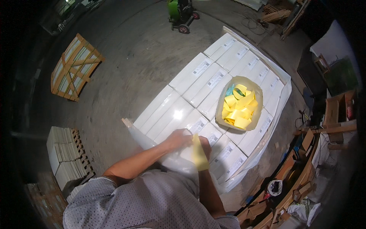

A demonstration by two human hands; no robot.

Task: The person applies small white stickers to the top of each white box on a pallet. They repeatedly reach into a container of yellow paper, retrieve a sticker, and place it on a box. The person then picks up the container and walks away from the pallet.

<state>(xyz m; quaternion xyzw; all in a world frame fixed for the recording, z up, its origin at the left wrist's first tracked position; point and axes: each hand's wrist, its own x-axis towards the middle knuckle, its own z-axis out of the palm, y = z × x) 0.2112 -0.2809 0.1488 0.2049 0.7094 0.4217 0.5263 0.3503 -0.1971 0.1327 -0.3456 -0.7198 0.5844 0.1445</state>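
My left hand is closed just above the near boxes, its fingertips meeting the upper end of a yellow strip. Right beside it, my right hand is closed behind the strip, with its fingers mostly hidden. The strip hangs down across my right wrist and is slightly blurred. What the left fingers pinch is too small to make out. Under both hands lie white boxes packed in rows with printed labels. A pale open tub stands on them to the right, filled with curled yellow strips and a bit of turquoise material.
Clear plastic film edges the stack of boxes. A wooden crate and stacked pale slabs stand at left. Beyond the stack is a green wheeled machine. Wooden shelving with clutter runs along the right.
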